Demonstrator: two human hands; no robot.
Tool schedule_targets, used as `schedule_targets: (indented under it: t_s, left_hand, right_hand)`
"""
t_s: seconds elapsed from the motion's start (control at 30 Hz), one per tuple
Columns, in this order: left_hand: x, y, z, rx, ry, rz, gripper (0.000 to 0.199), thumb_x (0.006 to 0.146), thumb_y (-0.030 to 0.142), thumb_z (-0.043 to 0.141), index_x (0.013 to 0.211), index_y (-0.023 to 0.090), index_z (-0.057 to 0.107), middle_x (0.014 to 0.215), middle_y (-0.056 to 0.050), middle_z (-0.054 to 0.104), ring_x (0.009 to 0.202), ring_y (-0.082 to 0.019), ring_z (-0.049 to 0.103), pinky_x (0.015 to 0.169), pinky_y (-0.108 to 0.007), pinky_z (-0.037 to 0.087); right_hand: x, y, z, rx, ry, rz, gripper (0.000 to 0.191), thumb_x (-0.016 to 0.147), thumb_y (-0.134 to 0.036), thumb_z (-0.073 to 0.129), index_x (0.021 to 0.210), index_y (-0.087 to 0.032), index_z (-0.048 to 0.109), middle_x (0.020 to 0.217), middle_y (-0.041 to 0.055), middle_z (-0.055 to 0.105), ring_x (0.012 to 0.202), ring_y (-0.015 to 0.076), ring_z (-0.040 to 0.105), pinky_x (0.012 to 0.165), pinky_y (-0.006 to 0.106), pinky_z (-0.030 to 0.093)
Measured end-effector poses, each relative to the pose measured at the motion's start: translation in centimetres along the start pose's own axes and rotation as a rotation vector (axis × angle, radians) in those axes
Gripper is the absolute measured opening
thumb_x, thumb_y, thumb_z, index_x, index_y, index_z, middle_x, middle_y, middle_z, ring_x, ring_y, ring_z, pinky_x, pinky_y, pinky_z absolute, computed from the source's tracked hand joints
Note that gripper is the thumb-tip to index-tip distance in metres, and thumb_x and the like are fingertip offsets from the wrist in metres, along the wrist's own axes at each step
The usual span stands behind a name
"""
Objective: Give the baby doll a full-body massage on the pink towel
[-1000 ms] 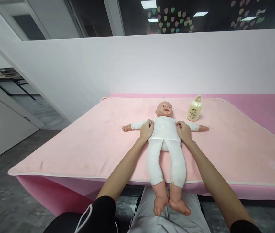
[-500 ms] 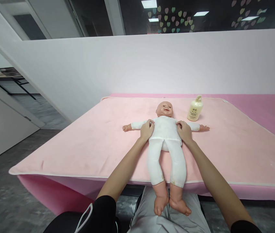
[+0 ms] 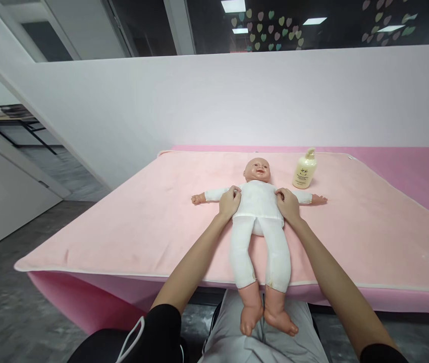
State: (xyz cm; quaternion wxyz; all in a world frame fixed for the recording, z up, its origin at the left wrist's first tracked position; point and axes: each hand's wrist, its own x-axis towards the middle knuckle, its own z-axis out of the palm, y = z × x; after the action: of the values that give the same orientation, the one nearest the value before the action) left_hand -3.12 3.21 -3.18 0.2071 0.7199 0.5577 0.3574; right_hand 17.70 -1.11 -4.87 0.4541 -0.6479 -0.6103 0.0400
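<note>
Near the doll [image 3: 258,201] stands a pale yellow pump bottle [image 3: 304,172].

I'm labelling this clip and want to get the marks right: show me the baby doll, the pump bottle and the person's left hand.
Baby doll [image 3: 258,199]: head view, on its white cloth torso.
Pump bottle [image 3: 304,174]: head view, on the printed front.
Left hand [image 3: 229,202]: head view, on the back of the hand.

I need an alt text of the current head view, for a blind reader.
A baby doll lies face up on a pink blanket, with a person's left hand and right hand at the sides of its white torso. Its feet extend past the blanket's near edge; a pale yellow pump bottle stands to the right of its head.
</note>
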Motion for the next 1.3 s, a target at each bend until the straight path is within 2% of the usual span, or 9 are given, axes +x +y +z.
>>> schedule_targets:
  t_s: [1.3]
  left_hand:
    - [-0.06,0.11,-0.08,0.017,0.0,-0.001,0.021,0.082,0.02,0.04,0.091,0.02,0.059,0.064,0.001,0.057,0.065,-0.016,0.053,0.059,-0.025,0.033]
  right_hand:
    - [0.0,-0.12,-0.12,-0.003,-0.004,0.008,0.021,0.074,-0.018,0.037,0.076,-0.02,0.058,0.082,0.0061,0.062,0.075,0.0197,0.053,0.068,0.031,0.039]
